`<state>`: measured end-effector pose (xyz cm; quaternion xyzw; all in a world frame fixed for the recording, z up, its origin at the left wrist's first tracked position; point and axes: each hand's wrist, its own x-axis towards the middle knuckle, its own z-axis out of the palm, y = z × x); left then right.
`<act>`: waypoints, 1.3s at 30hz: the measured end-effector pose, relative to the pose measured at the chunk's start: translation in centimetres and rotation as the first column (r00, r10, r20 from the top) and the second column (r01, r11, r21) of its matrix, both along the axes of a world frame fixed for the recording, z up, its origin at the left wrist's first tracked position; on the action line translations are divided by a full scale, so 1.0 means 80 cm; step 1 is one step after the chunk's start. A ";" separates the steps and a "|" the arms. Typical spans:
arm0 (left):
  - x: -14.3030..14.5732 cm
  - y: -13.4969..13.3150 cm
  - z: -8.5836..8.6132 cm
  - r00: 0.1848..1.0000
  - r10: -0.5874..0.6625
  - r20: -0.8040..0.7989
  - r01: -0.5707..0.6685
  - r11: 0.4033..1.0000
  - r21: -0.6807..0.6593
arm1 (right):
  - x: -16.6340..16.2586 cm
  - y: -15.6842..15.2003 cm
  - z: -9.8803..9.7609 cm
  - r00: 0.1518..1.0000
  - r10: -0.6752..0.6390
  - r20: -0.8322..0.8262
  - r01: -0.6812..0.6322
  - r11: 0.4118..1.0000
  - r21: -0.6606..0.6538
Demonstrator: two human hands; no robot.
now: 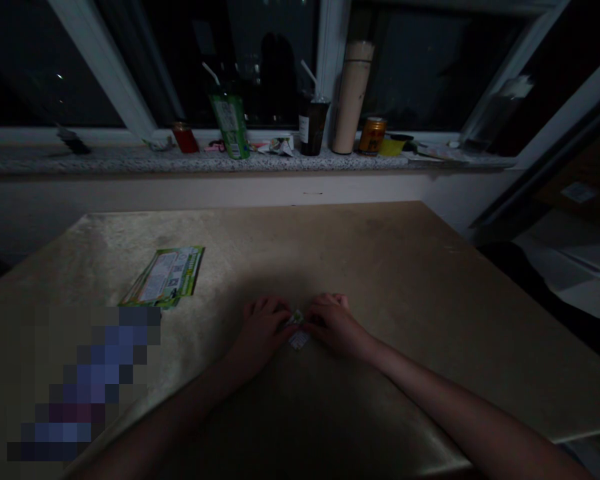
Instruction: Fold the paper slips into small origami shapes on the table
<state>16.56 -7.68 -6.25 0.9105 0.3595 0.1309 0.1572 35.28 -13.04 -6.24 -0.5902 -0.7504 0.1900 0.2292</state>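
Between my hands, at the middle of the table's near half, lies a small folded piece of printed paper point(299, 339), whitish with green at its far end. My left hand point(264, 328) pinches its left side between thumb and fingers. From the right, my right hand point(334, 325) holds the other side, its fingers curled in. Both hands rest low at the tabletop. My fingers cover part of the paper, and dim light hides its finer folds.
A stack of green printed sheets point(167, 275) lies on the table point(370, 253) at left. Nearer me is a pixelated bluish shape point(95, 373). Along the windowsill point(270, 162) stand a green bottle point(230, 127), a dark cup point(312, 127), a tall flask point(353, 100) and a can point(372, 136).
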 end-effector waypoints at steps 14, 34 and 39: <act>-0.026 0.010 0.009 0.999 0.024 0.023 -0.024 1.000 -0.021 | 0.005 0.003 0.002 0.996 -0.033 -0.086 0.031 0.999 -0.026; -0.017 0.002 0.003 0.998 0.007 -0.063 0.001 0.992 0.125 | 0.018 0.010 -0.002 0.959 -0.085 -0.270 0.067 0.995 -0.075; -0.014 0.003 -0.004 0.996 -0.002 -0.086 0.016 0.985 0.169 | 0.026 0.015 -0.011 0.903 -0.005 -0.430 -0.043 0.994 -0.102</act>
